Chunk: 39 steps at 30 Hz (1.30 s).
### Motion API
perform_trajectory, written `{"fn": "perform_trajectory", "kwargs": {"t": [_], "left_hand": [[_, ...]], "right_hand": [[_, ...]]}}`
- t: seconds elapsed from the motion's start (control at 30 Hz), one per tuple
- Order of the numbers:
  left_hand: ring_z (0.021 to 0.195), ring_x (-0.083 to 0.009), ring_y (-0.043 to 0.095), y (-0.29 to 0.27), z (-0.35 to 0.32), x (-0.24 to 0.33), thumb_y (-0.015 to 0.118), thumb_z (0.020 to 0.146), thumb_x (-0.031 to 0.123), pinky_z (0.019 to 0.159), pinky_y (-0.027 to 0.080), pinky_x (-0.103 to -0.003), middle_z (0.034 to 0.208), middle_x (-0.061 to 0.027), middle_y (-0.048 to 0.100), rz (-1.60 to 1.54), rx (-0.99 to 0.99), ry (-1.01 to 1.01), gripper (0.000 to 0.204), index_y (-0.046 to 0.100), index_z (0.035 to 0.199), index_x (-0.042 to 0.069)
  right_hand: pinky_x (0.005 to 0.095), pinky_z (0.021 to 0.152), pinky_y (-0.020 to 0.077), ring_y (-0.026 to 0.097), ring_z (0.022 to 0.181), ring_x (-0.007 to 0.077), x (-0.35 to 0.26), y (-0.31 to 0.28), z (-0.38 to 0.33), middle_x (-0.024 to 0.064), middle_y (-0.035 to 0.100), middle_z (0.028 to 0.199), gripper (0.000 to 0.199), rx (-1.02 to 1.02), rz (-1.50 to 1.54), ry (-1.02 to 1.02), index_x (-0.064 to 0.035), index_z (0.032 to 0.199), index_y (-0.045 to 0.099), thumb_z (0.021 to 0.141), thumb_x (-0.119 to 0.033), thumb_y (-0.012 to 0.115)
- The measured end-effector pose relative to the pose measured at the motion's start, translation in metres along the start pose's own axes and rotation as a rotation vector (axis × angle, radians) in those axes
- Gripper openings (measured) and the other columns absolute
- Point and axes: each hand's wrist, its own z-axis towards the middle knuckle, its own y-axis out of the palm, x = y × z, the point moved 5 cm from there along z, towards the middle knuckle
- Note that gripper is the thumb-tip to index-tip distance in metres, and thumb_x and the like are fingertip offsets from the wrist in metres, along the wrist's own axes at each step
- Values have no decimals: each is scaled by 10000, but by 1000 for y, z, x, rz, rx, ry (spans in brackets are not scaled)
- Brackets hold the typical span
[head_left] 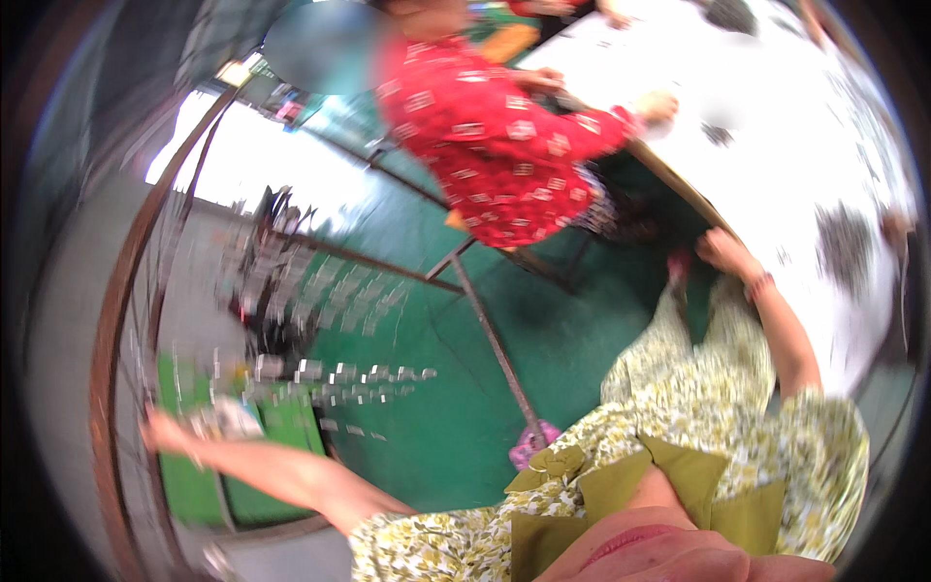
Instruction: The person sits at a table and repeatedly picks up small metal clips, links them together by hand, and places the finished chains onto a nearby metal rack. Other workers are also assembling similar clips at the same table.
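My left arm stretches out to the left, and my left hand point(167, 435) is at the brown rack frame point(114, 388). Motion smears its fingers, so whether they grip the frame or something small cannot be made out. Rows of small, pale, shiny pieces point(339, 373) hang in the rack beside that hand, blurred. On the other side, my right hand point(727, 254) is by the near edge of the white-topped table point(776, 175). Its fingers are curled in, and anything inside them is hidden. A band circles the right wrist.
A person in a red patterned top point(485, 136) sits at the table, hands over its edge. Dark piles point(844, 247) lie on the tabletop. A metal bar point(499, 344) crosses the green floor point(407, 446), with a pink item point(535, 444) at its near end.
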Motion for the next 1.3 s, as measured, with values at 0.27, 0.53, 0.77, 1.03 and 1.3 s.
{"fn": "perform_trajectory", "kwargs": {"t": [0.27,0.53,0.77,1.03,1.3], "left_hand": [[639,-240,577,-239,-250,316,506,950,195,538,487,-341,844,-162,589,-1035,903,-28,274,479,1049,-59],[656,-89,568,-192,-458,728,616,919,149,551,487,-223,848,-46,626,-1836,-1441,-450,167,665,980,1],[701,-306,674,-142,-519,888,667,822,114,650,516,-377,752,-221,670,-1609,-1262,200,179,681,867,-59],[815,-410,619,-136,-554,958,615,811,117,763,489,-481,846,-246,631,-1303,-1165,660,168,655,798,-46],[719,-278,659,-172,-528,929,529,907,145,675,505,-388,835,-200,653,-1549,-1404,542,224,601,940,-64]], "right_hand": [[412,811,513,641,885,324,-125,-24,-80,144,682,926,211,41,424,-151,-35,980,686,869,-188,592],[373,657,464,573,718,289,-95,-86,-159,124,579,760,195,447,532,127,-29,1033,670,853,-97,634],[278,578,461,607,620,166,-64,-86,-199,84,633,695,194,691,799,422,-22,1034,683,859,-26,598],[316,546,443,564,594,204,-44,-102,-148,72,582,660,178,732,716,253,-35,999,681,830,-23,629],[373,555,452,555,638,244,-44,-79,-145,82,561,686,212,693,562,99,-39,988,657,778,-43,684]]}}
